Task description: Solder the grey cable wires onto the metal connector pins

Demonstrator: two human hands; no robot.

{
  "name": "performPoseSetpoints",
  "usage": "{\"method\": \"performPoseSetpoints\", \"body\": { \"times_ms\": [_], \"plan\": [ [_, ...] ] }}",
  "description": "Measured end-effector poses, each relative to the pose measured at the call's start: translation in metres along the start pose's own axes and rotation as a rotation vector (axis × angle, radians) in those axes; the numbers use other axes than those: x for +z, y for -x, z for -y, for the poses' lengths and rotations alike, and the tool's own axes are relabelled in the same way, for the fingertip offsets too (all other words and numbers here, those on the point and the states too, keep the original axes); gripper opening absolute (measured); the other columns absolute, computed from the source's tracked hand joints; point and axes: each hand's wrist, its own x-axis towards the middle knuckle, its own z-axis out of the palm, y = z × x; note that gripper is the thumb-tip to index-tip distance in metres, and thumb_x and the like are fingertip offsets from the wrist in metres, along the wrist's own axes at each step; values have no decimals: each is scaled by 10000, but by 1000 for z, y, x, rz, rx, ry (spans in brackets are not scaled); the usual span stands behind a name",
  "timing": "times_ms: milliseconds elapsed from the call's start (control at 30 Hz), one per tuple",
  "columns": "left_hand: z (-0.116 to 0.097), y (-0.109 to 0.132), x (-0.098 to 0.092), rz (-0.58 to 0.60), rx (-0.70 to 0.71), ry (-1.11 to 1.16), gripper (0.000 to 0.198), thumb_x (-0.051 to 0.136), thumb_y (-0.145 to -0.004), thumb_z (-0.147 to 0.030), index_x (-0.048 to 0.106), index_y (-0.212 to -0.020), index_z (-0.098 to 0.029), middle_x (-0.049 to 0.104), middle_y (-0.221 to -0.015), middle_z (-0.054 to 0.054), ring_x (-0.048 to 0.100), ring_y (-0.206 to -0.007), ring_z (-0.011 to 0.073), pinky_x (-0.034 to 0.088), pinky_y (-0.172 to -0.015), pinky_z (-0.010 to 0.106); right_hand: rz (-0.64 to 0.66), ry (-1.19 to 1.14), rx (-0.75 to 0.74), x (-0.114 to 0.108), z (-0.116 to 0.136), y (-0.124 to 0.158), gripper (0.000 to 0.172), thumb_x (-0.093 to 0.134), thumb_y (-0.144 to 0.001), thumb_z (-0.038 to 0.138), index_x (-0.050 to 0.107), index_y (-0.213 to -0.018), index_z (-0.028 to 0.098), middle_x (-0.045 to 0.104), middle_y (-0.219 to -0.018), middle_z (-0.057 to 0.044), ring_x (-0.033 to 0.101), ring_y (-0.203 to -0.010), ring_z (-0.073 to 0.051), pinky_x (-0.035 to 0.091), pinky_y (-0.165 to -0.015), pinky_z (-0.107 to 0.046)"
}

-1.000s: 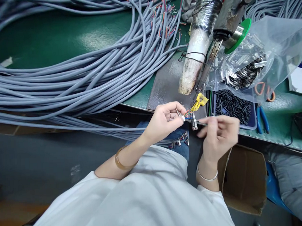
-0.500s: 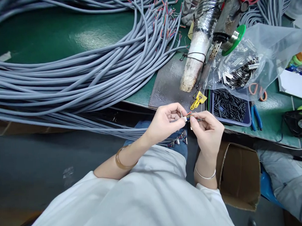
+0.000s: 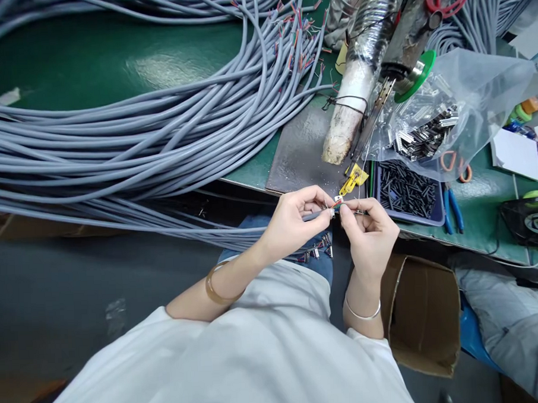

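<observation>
My left hand (image 3: 300, 215) is closed in a pinch around the end of a grey cable (image 3: 313, 216). Thin coloured wires (image 3: 336, 204) fan out of that end, red, orange and green among them. My right hand (image 3: 369, 227) is closed too, thumb and forefinger pinching the wires from the other side. A small silvery connector (image 3: 339, 199) sticks up between the two sets of fingertips; how it joins the wires is too small to tell. Below, on my lap, lie several cable ends with connectors (image 3: 316, 252) attached.
Grey cables (image 3: 168, 134) cover the bench's left. Ahead are a foil-wrapped duct (image 3: 343, 118), a solder reel (image 3: 417, 76) and a yellow clip (image 3: 355, 177). Rightward stand a tray (image 3: 437, 212) of black sleeves, a bag (image 3: 482, 91) of connectors, blue-handled pliers (image 3: 453, 211) and a carton (image 3: 423, 313).
The connector now shows above the wires, where earlier a pale piece showed below the right fingers. More of the grey cable is visible in my left hand. Both hands stay almost in place.
</observation>
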Motion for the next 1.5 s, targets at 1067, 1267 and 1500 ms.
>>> {"method": "performPoseSetpoints", "body": {
  "times_ms": [1067, 1267, 1500],
  "plan": [
    [2, -6, -6, 59, -117, 133, 154, 755, -777, -203, 619, -812, -139, 551, -654, -39, 450, -505, 43, 345, -476, 172, 72, 64, -122, -8, -8, -3, 43, 712, -872, 220, 742, -846, 204, 632, -761, 27, 314, -490, -43, 242, -467, -248],
    [3, -7, -6, 70, -131, 141, 172, 771, -752, -185, 608, -791, -148, 533, -647, -54, 407, -508, 34, 321, -471, 159, 77, 119, -190, -10, -7, -2, 41, 707, -887, 232, 740, -871, 214, 664, -786, 10, 371, -514, -61, 300, -481, -249],
    [5, -8, -7, 126, -163, 196, 192, 785, -764, -222, 688, -900, -129, 675, -808, 16, 585, -670, 75, 488, -649, 185, 121, 34, -30, -5, -7, 2, 134, 657, -901, 260, 656, -789, 187, 555, -744, 45, 290, -488, -32, 220, -457, -236]
  ]
}}
